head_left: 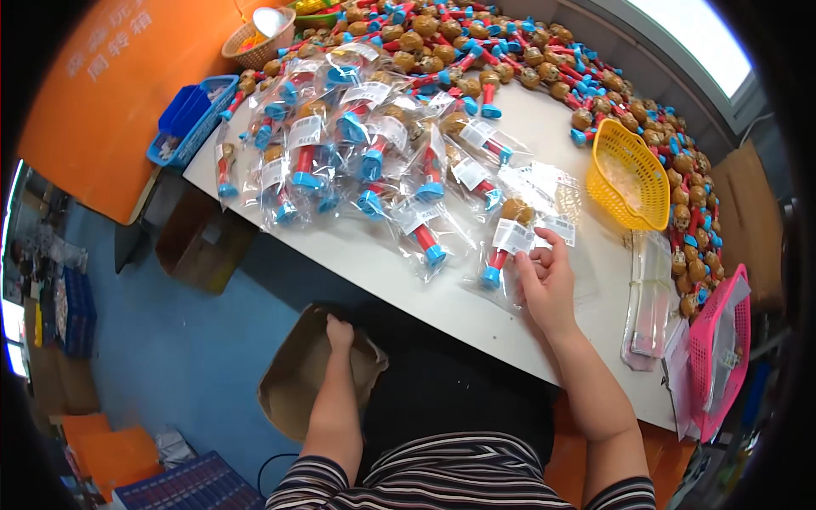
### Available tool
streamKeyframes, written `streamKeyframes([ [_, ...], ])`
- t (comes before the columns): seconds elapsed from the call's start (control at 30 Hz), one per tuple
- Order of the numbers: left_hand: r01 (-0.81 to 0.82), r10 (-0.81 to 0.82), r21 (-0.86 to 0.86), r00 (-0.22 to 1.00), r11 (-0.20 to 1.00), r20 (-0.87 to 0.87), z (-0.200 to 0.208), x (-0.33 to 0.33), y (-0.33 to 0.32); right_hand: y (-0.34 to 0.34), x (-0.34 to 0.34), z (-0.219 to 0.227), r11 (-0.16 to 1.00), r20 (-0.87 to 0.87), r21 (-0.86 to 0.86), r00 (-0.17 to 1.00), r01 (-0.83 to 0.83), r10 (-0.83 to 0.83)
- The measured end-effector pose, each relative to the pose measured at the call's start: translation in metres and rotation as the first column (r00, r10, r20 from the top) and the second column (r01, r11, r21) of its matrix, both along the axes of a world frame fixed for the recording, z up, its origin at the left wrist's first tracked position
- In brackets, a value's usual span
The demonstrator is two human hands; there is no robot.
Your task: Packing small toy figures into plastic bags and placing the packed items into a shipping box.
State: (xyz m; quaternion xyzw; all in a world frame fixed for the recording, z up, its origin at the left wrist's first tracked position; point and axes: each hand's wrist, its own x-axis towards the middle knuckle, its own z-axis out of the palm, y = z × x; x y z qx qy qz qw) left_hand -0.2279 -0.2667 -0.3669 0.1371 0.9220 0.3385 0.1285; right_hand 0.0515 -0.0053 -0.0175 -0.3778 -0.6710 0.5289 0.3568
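Below the table's front edge, my left hand (340, 333) is closed on the rim of an open cardboard box (285, 374). My right hand (548, 285) rests over the front of the white table, index finger and thumb apart. Its fingertips touch or lie just over a clear bag holding a maraca-like toy (497, 259) with a brown ball head, red handle, blue end and white label. To its left is a heap of similar bagged toys (374, 144), some overlapping. Flat clear bags (544, 183) with white labels lie just beyond my right hand.
Many unbagged toys (527, 59) are piled along the far and right sides. A yellow basket (625, 174) sits at right, near clear plastic sleeves (648, 297) and a pink basket (722, 348). A blue basket (191, 127) is at the left edge, beside a large orange box (127, 110).
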Motion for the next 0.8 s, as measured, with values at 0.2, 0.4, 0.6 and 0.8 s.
streamKeyframes([
  [0.2,0.103,-0.201,0.387,0.954,0.916,0.222,0.062,0.004,0.026,0.01,0.018,0.019,0.996,-0.018,-0.091,1.0,0.008,-0.009],
  [0.4,-0.033,0.204,0.749,0.969,0.662,-0.137,0.28,0.075,0.072,0.112,0.033,0.05,0.82,0.395,0.567,0.899,-0.078,-0.187],
  [0.6,0.877,-0.629,0.159,0.442,0.454,-0.639,0.403,0.174,0.198,0.277,-0.131,0.067,0.831,0.471,0.552,0.848,-0.067,-0.245],
  [0.8,0.833,-0.745,-0.24,0.271,0.499,-0.609,0.374,0.187,0.255,0.318,-0.19,0.029,0.931,0.654,0.365,0.716,-0.016,-0.244],
])
